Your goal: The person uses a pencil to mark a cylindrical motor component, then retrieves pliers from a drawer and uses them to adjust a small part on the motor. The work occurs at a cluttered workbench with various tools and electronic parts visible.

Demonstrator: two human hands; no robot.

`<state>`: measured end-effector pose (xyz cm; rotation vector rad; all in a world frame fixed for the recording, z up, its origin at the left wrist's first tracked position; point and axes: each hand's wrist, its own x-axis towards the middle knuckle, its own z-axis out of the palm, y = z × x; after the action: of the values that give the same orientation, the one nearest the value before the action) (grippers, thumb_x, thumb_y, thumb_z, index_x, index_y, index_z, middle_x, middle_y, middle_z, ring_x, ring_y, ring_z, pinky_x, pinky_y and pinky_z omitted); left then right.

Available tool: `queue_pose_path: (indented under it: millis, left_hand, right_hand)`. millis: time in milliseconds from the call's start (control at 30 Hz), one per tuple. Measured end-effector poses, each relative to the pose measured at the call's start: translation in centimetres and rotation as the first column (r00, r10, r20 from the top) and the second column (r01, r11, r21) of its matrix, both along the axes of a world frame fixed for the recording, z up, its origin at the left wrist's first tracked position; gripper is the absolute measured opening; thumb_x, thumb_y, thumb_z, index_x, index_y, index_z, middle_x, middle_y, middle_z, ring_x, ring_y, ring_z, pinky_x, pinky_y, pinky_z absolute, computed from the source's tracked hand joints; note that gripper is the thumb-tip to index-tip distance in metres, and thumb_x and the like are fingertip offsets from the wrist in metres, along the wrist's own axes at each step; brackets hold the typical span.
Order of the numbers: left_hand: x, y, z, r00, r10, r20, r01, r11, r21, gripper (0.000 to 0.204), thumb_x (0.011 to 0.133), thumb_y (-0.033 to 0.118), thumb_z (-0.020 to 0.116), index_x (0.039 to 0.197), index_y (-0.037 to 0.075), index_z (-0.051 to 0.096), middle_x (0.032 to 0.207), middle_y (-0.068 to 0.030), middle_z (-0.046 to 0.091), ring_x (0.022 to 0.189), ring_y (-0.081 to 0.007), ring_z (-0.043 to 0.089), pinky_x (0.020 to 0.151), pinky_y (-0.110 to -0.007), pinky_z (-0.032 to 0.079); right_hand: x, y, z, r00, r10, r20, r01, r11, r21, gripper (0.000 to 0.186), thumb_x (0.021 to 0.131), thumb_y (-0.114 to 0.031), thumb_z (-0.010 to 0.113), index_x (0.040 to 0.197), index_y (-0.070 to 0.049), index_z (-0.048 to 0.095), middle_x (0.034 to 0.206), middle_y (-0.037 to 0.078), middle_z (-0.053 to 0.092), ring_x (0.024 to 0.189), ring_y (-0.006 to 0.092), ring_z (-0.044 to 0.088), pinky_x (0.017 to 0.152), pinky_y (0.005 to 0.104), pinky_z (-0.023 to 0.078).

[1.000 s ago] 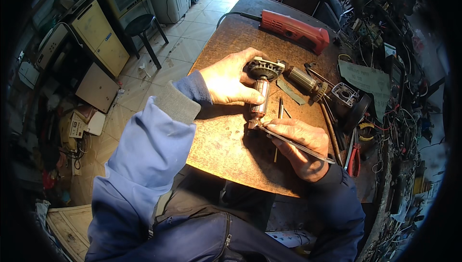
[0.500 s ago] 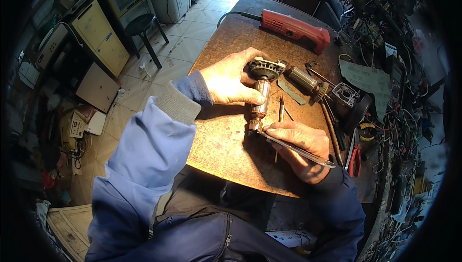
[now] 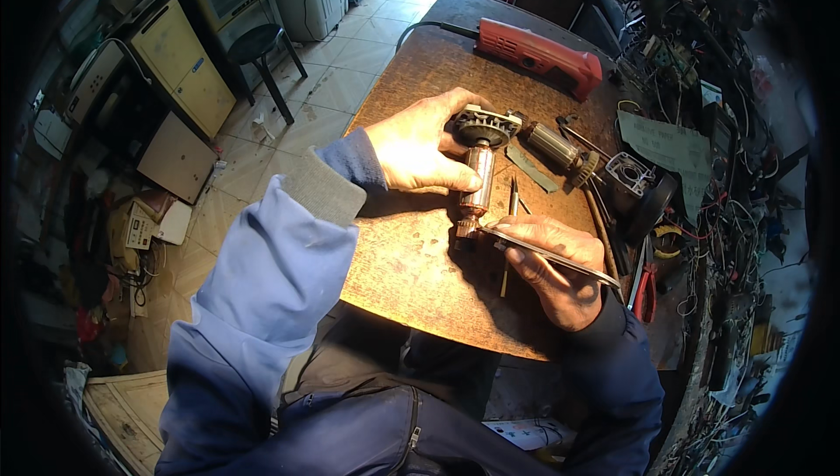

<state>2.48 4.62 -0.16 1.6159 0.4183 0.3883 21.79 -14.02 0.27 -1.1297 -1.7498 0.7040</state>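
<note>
fingers [image 3: 457, 101] of my left hand [image 3: 409, 148] wrapped round the armature [image 3: 479, 168], thumb pressed on its core, and i've got it over the table [image 3: 394, 262] with the fan [image 3: 486, 129] at the far end and the commutator [image 3: 467, 229] nearest me. over in my right hand [image 3: 567, 253] i'm pinching a thin strip [image 3: 595, 275], tip right by the commutator, touching or not i can't tell, while a second armature [image 3: 551, 143] lies beyond, near the red casing [image 3: 538, 54].
</note>
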Motion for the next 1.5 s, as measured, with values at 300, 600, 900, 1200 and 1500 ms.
queue_pose_path:
  millis: [300,600,900,1200,1500]
  left_hand:
    - [0.0,-0.3,0.6,0.999,0.02,-0.039,-0.019,0.999,0.027,0.088,0.076,0.002,0.083,0.148,0.0,0.033,0.137,-0.0161,0.051,0.127,-0.0289,0.056,0.108,-0.042,0.049]
    - [0.2,-0.3,0.3,0.999,0.044,-0.025,-0.042,0.997,0.063,0.088,0.075,0.002,0.085,0.147,0.0,0.035,0.135,-0.0154,0.052,0.125,-0.0275,0.057,0.107,-0.041,0.049]
    - [0.2,-0.2,0.1,0.999,0.044,-0.014,-0.042,0.996,0.076,0.087,0.074,0.002,0.086,0.146,0.0,0.036,0.133,-0.0147,0.053,0.124,-0.0271,0.057,0.106,-0.04,0.049]
    - [0.3,-0.2,0.1,0.999,0.043,-0.022,-0.042,0.997,0.071,0.088,0.074,0.003,0.086,0.146,-0.001,0.036,0.132,-0.0146,0.054,0.122,-0.0262,0.058,0.105,-0.04,0.05]
    - [0.2,-0.3,0.1,0.999,0.049,-0.02,-0.047,0.997,0.064,0.088,0.075,0.003,0.086,0.147,0.0,0.035,0.133,-0.0159,0.052,0.124,-0.0274,0.057,0.106,-0.04,0.049]
  right_hand:
    - [-0.1,0.0,0.0,1.0,0.005,0.009,-0.005,1.0,0.02,0.022,0.092,-0.002,0.071,0.113,0.005,0.072,0.106,0.02,0.073,0.096,0.0278,0.073,0.084,0.0328,0.056]
    - [-0.1,0.1,0.1,0.998,-0.005,0.07,0.003,0.999,0.032,0.023,0.092,-0.003,0.072,0.114,0.003,0.072,0.109,0.021,0.073,0.1,0.0294,0.073,0.086,0.034,0.057]
    - [0.0,0.2,-0.2,0.997,0.009,0.079,-0.014,0.998,0.069,0.025,0.09,0.001,0.072,0.114,0.003,0.072,0.108,0.021,0.074,0.101,0.0297,0.073,0.087,0.0343,0.057]
    - [-0.3,0.2,-0.3,0.999,0.004,0.052,-0.008,0.997,0.083,0.024,0.09,0.003,0.072,0.114,0.002,0.072,0.107,0.02,0.073,0.097,0.0282,0.073,0.084,0.0332,0.058]
    - [-0.3,0.0,-0.8,0.998,0.001,0.057,-0.005,0.997,0.073,0.026,0.091,0.003,0.071,0.116,-0.002,0.073,0.105,0.015,0.074,0.073,0.0144,0.071,0.06,0.0242,0.055]
